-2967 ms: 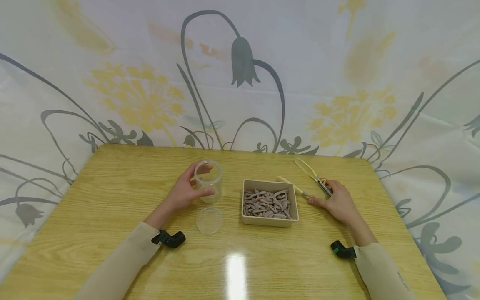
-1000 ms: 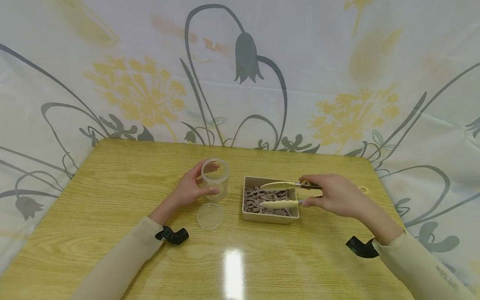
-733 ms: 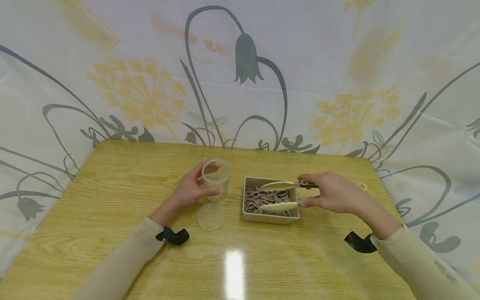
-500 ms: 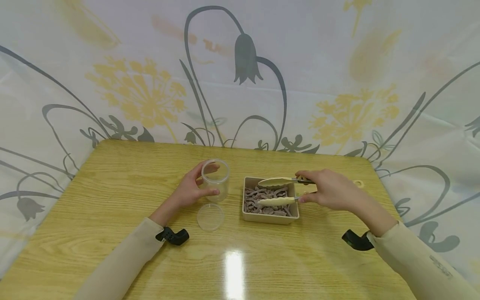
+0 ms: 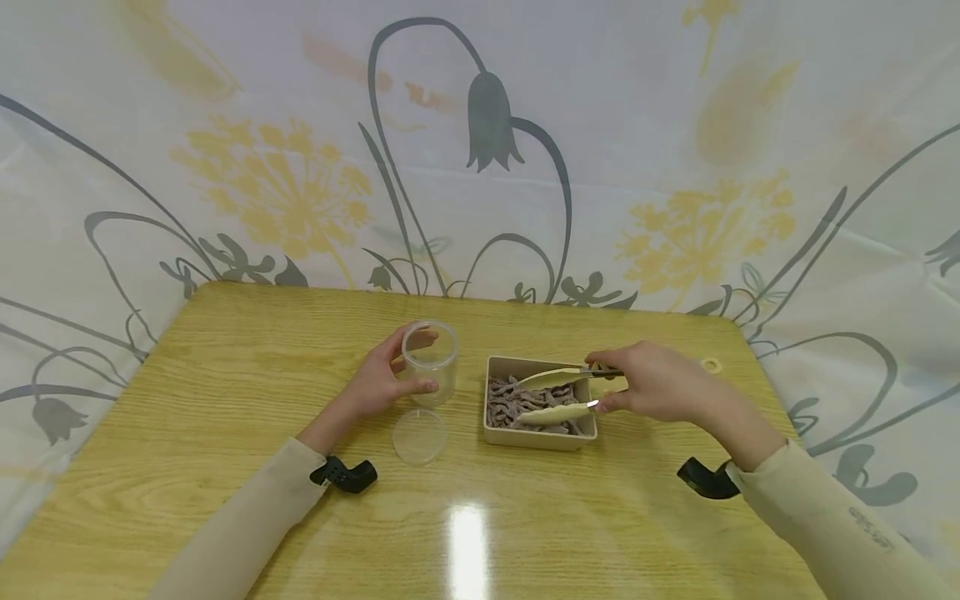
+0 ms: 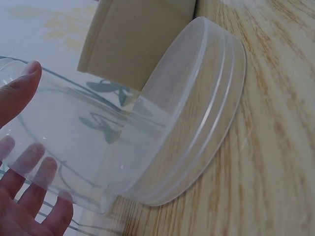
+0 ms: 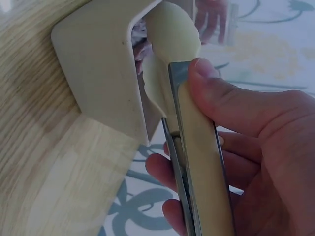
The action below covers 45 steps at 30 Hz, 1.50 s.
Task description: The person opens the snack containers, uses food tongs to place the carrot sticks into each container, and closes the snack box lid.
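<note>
My left hand point(image 5: 381, 382) holds a clear plastic jar point(image 5: 435, 375) upright on the table, thumb on the near side and fingers behind; nothing shows inside it. My right hand point(image 5: 654, 382) grips cream-and-metal tongs point(image 5: 555, 414) by the handles, thumb on one arm and fingers on the other. The two tong tips are spread apart and reach into a beige rectangular box point(image 5: 536, 442). Greyish-brown strips point(image 5: 510, 404), perhaps meat, fill the lower part of that box. In the right wrist view, a tong head point(image 6: 113, 49) is not seen; the tongs point(image 7: 202, 147) there slant into the box.
A clear round lid point(image 5: 420, 437) lies on the wooden table point(image 5: 337, 533) in front of the jar. The tongs' pale ring end point(image 5: 711, 365) shows behind my right hand. A flower-printed cloth point(image 5: 600, 125) hangs along the table's back edge.
My right hand has picked up the tongs from the right of the box and brought their tips over the strips, then slightly left. My left hand and the jar stay nearly still.
</note>
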Each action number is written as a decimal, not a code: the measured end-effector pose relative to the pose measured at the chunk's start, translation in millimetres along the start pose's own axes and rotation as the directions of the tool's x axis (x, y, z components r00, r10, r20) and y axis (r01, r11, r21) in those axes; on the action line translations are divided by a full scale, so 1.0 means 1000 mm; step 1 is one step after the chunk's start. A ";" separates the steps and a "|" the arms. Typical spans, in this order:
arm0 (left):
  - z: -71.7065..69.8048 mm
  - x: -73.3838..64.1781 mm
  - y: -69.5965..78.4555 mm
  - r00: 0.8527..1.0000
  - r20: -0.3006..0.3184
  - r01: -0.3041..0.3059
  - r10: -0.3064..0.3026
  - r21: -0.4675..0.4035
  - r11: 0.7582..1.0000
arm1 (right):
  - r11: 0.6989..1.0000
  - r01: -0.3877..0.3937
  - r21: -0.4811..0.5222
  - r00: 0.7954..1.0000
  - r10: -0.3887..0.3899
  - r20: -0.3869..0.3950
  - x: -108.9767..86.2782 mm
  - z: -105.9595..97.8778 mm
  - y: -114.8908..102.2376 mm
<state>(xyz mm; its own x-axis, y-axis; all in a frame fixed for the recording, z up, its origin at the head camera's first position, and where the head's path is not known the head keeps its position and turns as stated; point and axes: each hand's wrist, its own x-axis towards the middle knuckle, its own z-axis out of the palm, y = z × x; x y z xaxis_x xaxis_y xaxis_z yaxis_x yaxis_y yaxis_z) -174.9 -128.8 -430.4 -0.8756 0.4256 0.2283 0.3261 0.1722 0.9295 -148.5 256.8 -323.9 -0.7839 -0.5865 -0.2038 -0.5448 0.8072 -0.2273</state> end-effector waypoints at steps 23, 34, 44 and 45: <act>0.001 0.003 -0.020 0.999 0.026 -0.040 0.041 -0.022 0.999 | 0.997 0.045 0.069 0.986 -0.033 -0.161 0.001 0.007 0.008; 0.003 0.005 -0.020 0.999 0.019 -0.041 0.042 -0.032 0.999 | 0.991 0.076 0.109 0.968 -0.047 -0.245 -0.001 -0.003 0.009; 0.003 0.005 -0.018 1.000 0.019 -0.012 0.013 -0.042 0.999 | 0.985 0.161 0.067 0.947 -0.135 -0.291 0.014 -0.026 -0.004; 0.003 0.005 -0.018 1.000 0.019 -0.011 0.011 -0.042 0.999 | 0.984 0.170 0.059 0.944 -0.145 -0.296 0.017 -0.029 -0.006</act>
<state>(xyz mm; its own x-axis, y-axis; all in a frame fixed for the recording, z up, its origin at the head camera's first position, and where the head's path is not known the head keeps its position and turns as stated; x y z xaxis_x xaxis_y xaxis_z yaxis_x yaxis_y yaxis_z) -184.4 -127.0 -446.7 -0.8649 0.4445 0.2333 0.3201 0.1305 0.9383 -167.4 243.9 -298.6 -0.7490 -0.6513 0.1221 -0.6516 0.6904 -0.3143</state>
